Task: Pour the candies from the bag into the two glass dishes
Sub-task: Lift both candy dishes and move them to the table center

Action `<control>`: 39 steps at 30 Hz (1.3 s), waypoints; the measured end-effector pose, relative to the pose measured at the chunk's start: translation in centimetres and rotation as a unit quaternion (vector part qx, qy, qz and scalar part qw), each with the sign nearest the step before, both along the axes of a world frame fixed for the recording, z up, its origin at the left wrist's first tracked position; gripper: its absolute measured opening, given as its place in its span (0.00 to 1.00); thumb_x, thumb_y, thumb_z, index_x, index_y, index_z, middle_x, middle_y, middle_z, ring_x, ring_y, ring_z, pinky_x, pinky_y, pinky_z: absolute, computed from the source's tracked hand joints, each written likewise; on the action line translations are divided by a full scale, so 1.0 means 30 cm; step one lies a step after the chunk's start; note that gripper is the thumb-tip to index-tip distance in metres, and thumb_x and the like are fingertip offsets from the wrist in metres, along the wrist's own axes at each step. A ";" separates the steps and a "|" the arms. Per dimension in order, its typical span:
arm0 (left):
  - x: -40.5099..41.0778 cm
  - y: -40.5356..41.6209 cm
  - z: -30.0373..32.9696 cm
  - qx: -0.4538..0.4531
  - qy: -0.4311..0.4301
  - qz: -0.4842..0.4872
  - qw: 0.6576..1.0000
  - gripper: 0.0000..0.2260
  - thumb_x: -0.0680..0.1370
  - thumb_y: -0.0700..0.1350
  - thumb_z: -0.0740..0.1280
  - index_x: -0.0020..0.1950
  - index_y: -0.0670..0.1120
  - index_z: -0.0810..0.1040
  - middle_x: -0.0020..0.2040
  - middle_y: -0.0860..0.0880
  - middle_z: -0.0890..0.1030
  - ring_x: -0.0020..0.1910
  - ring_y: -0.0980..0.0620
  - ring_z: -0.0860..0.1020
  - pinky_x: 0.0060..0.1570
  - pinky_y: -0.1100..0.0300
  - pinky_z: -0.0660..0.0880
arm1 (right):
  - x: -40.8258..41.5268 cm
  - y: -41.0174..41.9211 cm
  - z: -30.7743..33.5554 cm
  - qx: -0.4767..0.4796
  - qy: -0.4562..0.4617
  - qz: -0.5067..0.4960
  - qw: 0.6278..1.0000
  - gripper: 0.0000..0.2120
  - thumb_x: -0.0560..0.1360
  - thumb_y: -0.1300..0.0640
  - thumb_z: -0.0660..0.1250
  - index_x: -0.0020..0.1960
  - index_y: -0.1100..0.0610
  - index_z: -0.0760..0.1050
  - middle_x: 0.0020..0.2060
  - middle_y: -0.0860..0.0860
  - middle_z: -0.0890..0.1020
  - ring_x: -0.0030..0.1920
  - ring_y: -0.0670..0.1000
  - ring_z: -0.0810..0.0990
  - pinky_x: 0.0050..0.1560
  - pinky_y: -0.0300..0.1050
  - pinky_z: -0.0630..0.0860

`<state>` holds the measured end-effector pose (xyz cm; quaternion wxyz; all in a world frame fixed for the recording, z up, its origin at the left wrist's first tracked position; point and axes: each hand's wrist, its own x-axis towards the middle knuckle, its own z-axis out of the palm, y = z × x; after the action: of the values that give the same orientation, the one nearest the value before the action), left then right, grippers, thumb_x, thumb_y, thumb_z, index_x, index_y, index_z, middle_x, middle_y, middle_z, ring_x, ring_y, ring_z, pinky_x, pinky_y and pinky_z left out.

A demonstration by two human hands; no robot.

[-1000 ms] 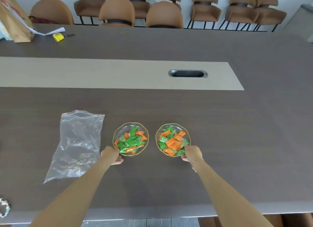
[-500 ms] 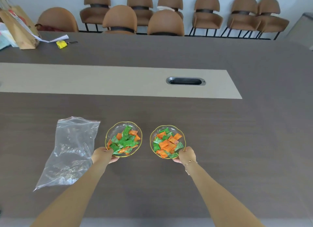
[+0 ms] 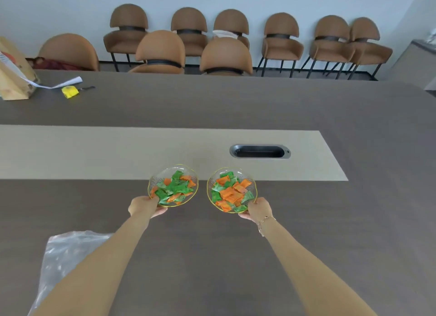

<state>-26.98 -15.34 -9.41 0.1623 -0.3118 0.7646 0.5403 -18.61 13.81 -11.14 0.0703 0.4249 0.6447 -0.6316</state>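
Note:
Two gold-rimmed glass dishes hold green and orange wrapped candies. My left hand [image 3: 144, 206] grips the near rim of the left dish [image 3: 165, 171], and my right hand [image 3: 257, 209] grips the near rim of the right dish [image 3: 238, 170]. Both dishes sit side by side near the edge of the table's beige centre strip, with my arms stretched far forward. The clear plastic bag [image 3: 61, 256] lies flat and looks empty at the near left, partly hidden under my left forearm.
A dark cable slot [image 3: 259, 151] is set into the beige strip [image 3: 94, 150] just beyond the right dish. A brown paper bag [image 3: 11, 79], a paper slip and a yellow object [image 3: 69, 91] lie far left. Brown chairs [image 3: 224, 56] line the far side.
Both hands have pushed the dishes away from me, from beside the bag up to the beige strip. The bag stayed where it was and now lies nearer to me than the dishes.

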 end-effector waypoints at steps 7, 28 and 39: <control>-0.422 0.063 -0.065 0.001 0.003 -0.006 1.000 0.11 0.77 0.44 0.62 0.37 0.43 0.79 0.22 0.51 0.82 0.27 0.56 0.83 0.49 0.56 0.79 | -0.436 0.064 -0.023 -0.001 -0.008 -0.017 1.000 0.03 0.78 0.66 0.56 0.51 0.63 0.66 0.44 0.56 0.78 0.39 0.54 0.82 0.35 0.43 0.80; -0.710 0.090 -0.341 0.109 -0.001 0.126 0.986 0.05 0.75 0.40 0.65 0.49 0.44 0.78 0.25 0.45 0.84 0.26 0.50 0.84 0.55 0.48 0.80 | -0.763 0.065 -0.281 -0.024 -0.011 -0.010 1.000 0.13 0.75 0.68 0.53 0.41 0.58 0.74 0.36 0.55 0.84 0.41 0.62 0.85 0.53 0.62 0.80; -0.678 0.088 -0.308 0.144 0.009 0.108 0.984 0.17 0.77 0.41 0.67 0.64 0.37 0.74 0.39 0.38 0.82 0.30 0.50 0.83 0.29 0.62 0.82 | -0.750 0.051 -0.252 -0.029 -0.028 -0.036 0.999 0.13 0.80 0.62 0.56 0.37 0.61 0.71 0.32 0.55 0.82 0.35 0.58 0.83 0.53 0.57 0.80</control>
<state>-47.31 -12.69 -18.66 0.1392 -0.3613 0.6420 0.6618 -41.12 15.33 -18.69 0.0775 0.4636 0.6082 -0.6397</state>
